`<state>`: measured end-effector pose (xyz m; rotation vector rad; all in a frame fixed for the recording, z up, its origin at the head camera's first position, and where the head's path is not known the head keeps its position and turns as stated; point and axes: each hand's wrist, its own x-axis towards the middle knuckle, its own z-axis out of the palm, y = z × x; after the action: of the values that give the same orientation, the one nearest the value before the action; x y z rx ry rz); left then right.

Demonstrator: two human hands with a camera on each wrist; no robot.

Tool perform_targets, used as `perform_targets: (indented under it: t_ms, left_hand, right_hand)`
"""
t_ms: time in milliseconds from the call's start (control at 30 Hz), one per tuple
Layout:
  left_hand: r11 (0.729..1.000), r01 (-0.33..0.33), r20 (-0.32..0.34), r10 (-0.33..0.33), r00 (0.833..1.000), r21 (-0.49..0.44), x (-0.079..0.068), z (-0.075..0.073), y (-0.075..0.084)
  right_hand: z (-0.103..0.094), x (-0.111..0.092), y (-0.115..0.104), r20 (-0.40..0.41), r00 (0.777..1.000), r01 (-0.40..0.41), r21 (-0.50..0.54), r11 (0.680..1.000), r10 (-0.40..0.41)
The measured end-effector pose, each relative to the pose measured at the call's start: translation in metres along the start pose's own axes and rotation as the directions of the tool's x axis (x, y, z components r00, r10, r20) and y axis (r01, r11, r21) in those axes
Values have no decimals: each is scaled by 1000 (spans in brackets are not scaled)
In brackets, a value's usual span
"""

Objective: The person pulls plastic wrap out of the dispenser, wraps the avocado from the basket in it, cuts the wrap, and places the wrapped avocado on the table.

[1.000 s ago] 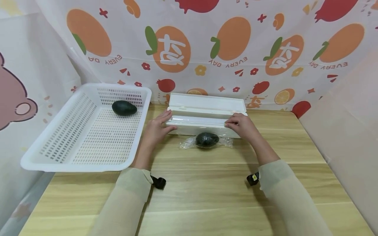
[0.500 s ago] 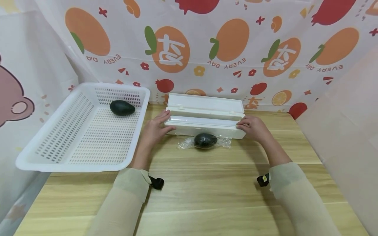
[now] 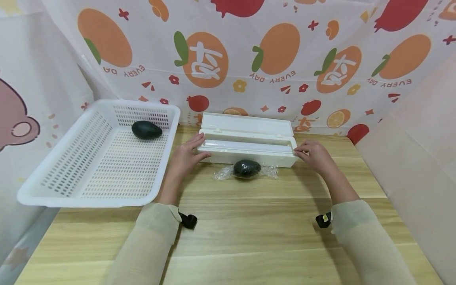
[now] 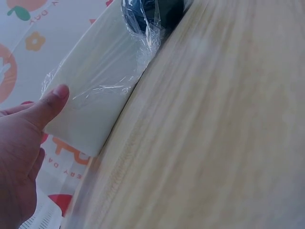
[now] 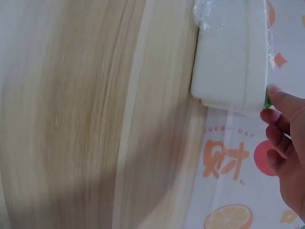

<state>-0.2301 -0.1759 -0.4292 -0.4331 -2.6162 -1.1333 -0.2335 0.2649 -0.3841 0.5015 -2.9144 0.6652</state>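
A long white cling film box (image 3: 249, 158) stands with its lid up, and a white roll of film (image 3: 249, 145) lies inside. My left hand (image 3: 187, 156) grips the box's left end; in the left wrist view the thumb (image 4: 55, 98) presses its front face. At the right end my right hand (image 3: 313, 156) pinches a small green slide cutter (image 5: 268, 101) on the box's edge, mostly hidden by the fingertips. A dark green avocado (image 3: 246, 169) wrapped in clear film (image 3: 223, 173) lies against the box's front, with film running up the box face.
A white perforated basket (image 3: 96, 202) stands on the left of the wooden table (image 3: 249, 237), with another dark avocado (image 3: 146, 130) in it. A fruit-printed curtain (image 3: 242, 51) hangs close behind the box.
My right hand has slid rightward along the box's front edge to its right end. The left hand stays on the left end, and the wrapped avocado remains in front.
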Motion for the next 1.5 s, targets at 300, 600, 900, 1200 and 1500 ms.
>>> perform_targets:
  t_ms: [300, 600, 900, 1200, 1500]
  left_hand:
    - [1000, -2, 12, 2, 1000, 10, 1, -4, 2]
    - [999, 27, 64, -28, 998, 24, -2, -1, 5]
    - [999, 26, 81, -30, 996, 42, -2, -2, 10]
    - [997, 31, 108, -38, 993, 73, -9, -1, 14]
    - [985, -84, 56, 76, 996, 152, -16, -1, 25]
  right_hand:
    - [26, -2, -34, -159, 971, 177, -24, 984, -178]
    - [50, 2, -60, -285, 882, 344, -156, 926, -375]
    - [58, -9, -87, -193, 957, 216, -31, 976, -218]
    - [66, -14, -105, -36, 999, 8, 85, 996, -5]
    - [70, -14, -115, -52, 997, -53, 49, 997, 55]
